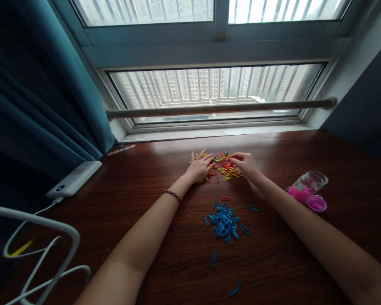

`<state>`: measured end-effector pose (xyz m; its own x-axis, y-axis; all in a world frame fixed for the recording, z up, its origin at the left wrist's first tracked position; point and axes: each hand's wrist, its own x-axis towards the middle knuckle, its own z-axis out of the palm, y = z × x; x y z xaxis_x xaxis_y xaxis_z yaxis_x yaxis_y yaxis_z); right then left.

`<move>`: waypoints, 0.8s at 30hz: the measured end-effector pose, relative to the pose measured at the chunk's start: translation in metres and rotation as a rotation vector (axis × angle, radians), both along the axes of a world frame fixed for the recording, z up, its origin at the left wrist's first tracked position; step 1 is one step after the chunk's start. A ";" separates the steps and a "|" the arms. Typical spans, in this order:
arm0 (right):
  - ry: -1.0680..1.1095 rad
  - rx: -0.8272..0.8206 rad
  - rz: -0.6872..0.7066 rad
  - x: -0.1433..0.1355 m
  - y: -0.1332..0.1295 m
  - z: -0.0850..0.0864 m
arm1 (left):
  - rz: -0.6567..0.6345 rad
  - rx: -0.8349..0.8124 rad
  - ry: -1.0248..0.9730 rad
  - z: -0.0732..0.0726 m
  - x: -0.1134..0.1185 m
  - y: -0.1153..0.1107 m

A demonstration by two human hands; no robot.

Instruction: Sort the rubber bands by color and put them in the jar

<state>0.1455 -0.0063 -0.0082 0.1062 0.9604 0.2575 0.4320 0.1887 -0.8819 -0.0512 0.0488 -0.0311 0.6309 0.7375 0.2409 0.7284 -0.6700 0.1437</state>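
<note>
A mixed pile of small red, yellow and blue plastic clips [229, 170], shaped like little safety pins, lies on the wooden tabletop near the window. My left hand [199, 167] rests on the pile's left part, fingers spread. At its right edge is my right hand [245, 163], thumb and fingertips pinched together; what they hold, if anything, is too small to make out. Closer to me sits a heap of blue clips [225, 222], with several loose blue ones around it. One red clip [226, 198] lies just beyond that heap.
On the right, a clear jar [314, 181] lies on its side with pink material at its mouth, beside a pink lid [316, 203]. A white power bank [74, 180] with a cable is at the left by the blue curtain [66, 84]. White tubing [66, 228] fills the lower left.
</note>
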 end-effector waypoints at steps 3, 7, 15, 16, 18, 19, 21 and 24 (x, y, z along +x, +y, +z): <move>-0.202 0.091 -0.165 -0.002 0.020 -0.013 | -0.012 -0.007 0.005 0.000 0.000 0.000; -0.419 0.183 -0.155 -0.008 0.035 -0.026 | -0.037 -0.004 0.017 0.001 -0.001 -0.001; -0.540 0.275 -0.051 -0.004 0.040 -0.043 | -0.078 -0.024 0.032 0.001 -0.002 -0.001; -0.541 0.275 -0.050 -0.004 0.040 -0.043 | -0.085 -0.023 0.036 0.001 -0.002 -0.001; -0.536 0.282 -0.055 -0.004 0.041 -0.043 | -0.088 -0.019 0.041 0.000 -0.002 0.000; -0.529 0.287 -0.058 -0.005 0.040 -0.043 | -0.084 -0.015 0.042 0.000 -0.001 0.000; -0.510 0.297 -0.077 -0.005 0.039 -0.041 | -0.074 -0.004 0.041 -0.001 -0.001 0.000; -0.444 0.302 -0.150 -0.006 0.035 -0.038 | -0.058 0.012 0.036 -0.001 0.000 0.000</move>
<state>0.1399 0.0289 -0.0459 0.0550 0.8199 0.5699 0.7913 0.3123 -0.5256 -0.0514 0.0490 -0.0324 0.6811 0.6963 0.2264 0.6925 -0.7131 0.1098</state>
